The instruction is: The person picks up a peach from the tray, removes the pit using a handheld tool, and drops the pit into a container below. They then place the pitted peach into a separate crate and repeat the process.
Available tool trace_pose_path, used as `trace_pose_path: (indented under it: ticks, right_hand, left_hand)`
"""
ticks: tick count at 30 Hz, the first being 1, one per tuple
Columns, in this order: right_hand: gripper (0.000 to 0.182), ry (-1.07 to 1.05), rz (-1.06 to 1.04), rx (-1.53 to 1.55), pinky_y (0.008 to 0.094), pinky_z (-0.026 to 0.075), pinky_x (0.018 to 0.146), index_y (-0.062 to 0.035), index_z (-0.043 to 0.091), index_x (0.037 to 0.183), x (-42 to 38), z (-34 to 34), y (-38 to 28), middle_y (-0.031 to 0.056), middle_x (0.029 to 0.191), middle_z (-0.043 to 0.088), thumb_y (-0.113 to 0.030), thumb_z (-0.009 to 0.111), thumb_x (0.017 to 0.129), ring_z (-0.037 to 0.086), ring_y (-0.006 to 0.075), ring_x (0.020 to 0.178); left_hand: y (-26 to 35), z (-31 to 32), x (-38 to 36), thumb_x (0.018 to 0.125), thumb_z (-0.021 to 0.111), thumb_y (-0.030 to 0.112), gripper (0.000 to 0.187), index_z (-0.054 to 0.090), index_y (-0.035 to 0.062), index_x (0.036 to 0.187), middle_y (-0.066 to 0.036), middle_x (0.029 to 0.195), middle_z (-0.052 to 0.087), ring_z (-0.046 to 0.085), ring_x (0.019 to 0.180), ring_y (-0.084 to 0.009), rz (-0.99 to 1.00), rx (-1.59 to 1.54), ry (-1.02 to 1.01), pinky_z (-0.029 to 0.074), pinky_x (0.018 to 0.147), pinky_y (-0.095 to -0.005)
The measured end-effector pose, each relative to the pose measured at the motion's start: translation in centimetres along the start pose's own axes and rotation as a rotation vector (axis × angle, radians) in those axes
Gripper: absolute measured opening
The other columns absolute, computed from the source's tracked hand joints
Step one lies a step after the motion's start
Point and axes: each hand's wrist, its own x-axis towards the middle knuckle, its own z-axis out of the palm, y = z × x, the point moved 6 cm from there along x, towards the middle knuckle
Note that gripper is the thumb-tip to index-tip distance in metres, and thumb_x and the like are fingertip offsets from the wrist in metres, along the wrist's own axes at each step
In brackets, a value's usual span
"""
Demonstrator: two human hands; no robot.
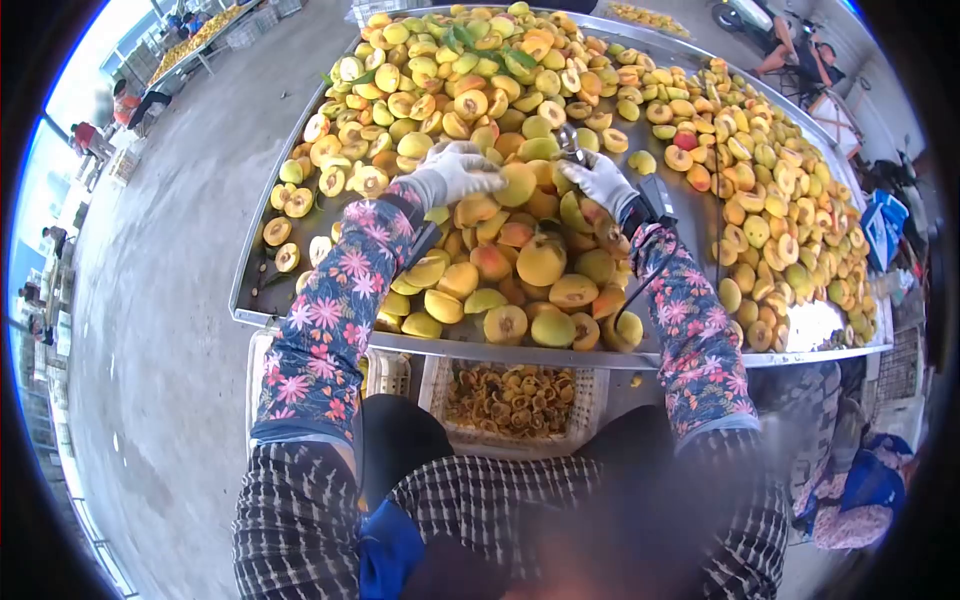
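My left hand (455, 172), in a white glove, is over the peach heap with its fingers closed against the side of a yellow-green peach (517, 185). To its right, my right hand (600, 182), also gloved, grips a small shiny metal tool with a rounded end (570, 142); its exact kind is not clear. Fingertips of the right hand come close to the same peach. Below both hands lie peaches and peach halves (541, 262), some cut side up with brown centres showing.
A metal-edged table (500, 352) carries the heap, with more halves (770, 200) spread at right. Under its front edge stands a white crate (432, 395) of brown-orange scraps (510, 398). A dark cable hangs by my right wrist. Other people (125, 103) sit far left and back right.
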Motion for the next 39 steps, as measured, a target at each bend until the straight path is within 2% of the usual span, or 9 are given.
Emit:
trace_pose_path:
  ticks: [4,7,9,15,17,25,32,36,39]
  right_hand:
    - [0.041,0.208,-0.239,-0.507,0.0407,0.046,0.091,-0.0070,0.066,0.111,-5.5,-0.1,-6.7,0.0156,0.102,0.066,-0.038,0.068,0.083,0.057,0.0350,0.102]
    - [0.037,0.191,-0.491,-0.620,0.0417,0.046,0.093,-0.0087,0.066,0.111,-8.6,1.3,-8.4,0.0137,0.103,0.066,-0.032,0.069,0.082,0.058,0.0348,0.103]
    - [0.036,0.200,-0.616,-0.536,0.0410,0.044,0.098,-0.0086,0.064,0.113,-11.2,2.5,-10.1,0.0131,0.108,0.066,-0.020,0.069,0.080,0.056,0.0332,0.113]
    - [0.029,0.296,-0.110,-0.020,0.0292,0.049,0.088,-0.0044,0.061,0.115,-20.6,1.7,-11.3,0.0097,0.109,0.065,-0.010,0.065,0.087,0.062,0.0181,0.099]
    - [0.024,0.314,-0.237,0.401,0.0232,0.047,0.081,0.0018,0.060,0.113,-24.1,1.3,-10.3,0.0026,0.101,0.063,-0.006,0.063,0.090,0.057,0.0072,0.091]
    - [0.020,0.315,0.040,0.722,0.0279,0.053,0.086,0.0012,0.059,0.111,-36.2,5.9,-6.4,0.0069,0.101,0.067,-0.001,0.061,0.092,0.064,0.0157,0.094]
    - [0.025,0.212,0.271,0.889,0.0226,0.048,0.058,-0.0043,0.058,0.117,-40.6,8.5,-7.4,0.0016,0.080,0.064,-0.015,0.061,0.094,0.059,0.0086,0.064]
    - [0.024,0.213,0.262,0.868,0.0207,0.046,0.056,-0.0050,0.058,0.115,-40.6,9.4,-8.7,-0.0022,0.079,0.061,-0.016,0.062,0.094,0.057,0.0057,0.063]
    - [0.018,0.249,0.142,0.803,0.0188,0.041,0.067,-0.0048,0.057,0.111,-39.6,10.7,-9.6,-0.0044,0.091,0.057,-0.015,0.059,0.096,0.048,0.0022,0.078]
  left_hand:
    - [3.6,-0.6,-4.1,0.080,0.065,0.055,0.039,0.070,0.0299,0.108,-0.003,0.142,0.046,0.029,0.138,-0.0316,0.111,0.073,0.042,0.018,0.115,-0.0474]
    - [6.1,0.4,-6.9,0.084,0.063,0.047,0.029,0.071,0.0294,0.106,-0.003,0.144,0.045,0.028,0.139,-0.0348,0.448,0.341,-0.057,0.019,0.115,-0.0496]
    - [8.0,1.0,-10.0,0.083,0.064,0.044,0.032,0.068,0.0306,0.112,-0.004,0.146,0.043,0.026,0.139,-0.0377,0.315,0.178,-0.131,0.021,0.114,-0.0532]
    - [9.7,3.2,-17.4,0.079,0.062,0.040,0.050,0.057,0.0282,0.128,-0.011,0.151,0.031,0.025,0.139,-0.0392,0.410,0.264,0.252,0.017,0.111,-0.0610]
    - [9.8,4.8,-18.4,0.079,0.064,0.040,0.048,0.060,0.0268,0.125,-0.012,0.152,0.029,0.026,0.138,-0.0394,0.360,0.375,0.316,0.018,0.112,-0.0588]
    - [11.5,7.1,-18.2,0.071,0.068,0.035,0.034,0.069,0.0203,0.102,-0.014,0.150,0.031,0.030,0.136,-0.0403,0.263,0.418,0.443,0.025,0.111,-0.0544]
    - [12.7,6.4,-20.9,0.073,0.070,0.007,0.018,0.064,0.0101,0.090,-0.011,0.104,0.066,0.060,0.104,-0.0299,0.390,-0.120,0.530,0.048,0.092,-0.0401]
    - [13.3,7.8,-21.5,0.085,0.064,0.006,0.009,0.062,0.0053,0.094,-0.004,0.091,0.063,0.062,0.087,-0.0158,0.010,-1.400,0.601,0.053,0.080,-0.0301]
    - [15.9,11.6,-22.1,0.084,0.060,0.011,0.021,0.058,0.0064,0.105,-0.009,0.096,0.061,0.061,0.094,-0.0286,-0.028,-2.223,0.232,0.056,0.081,-0.0441]
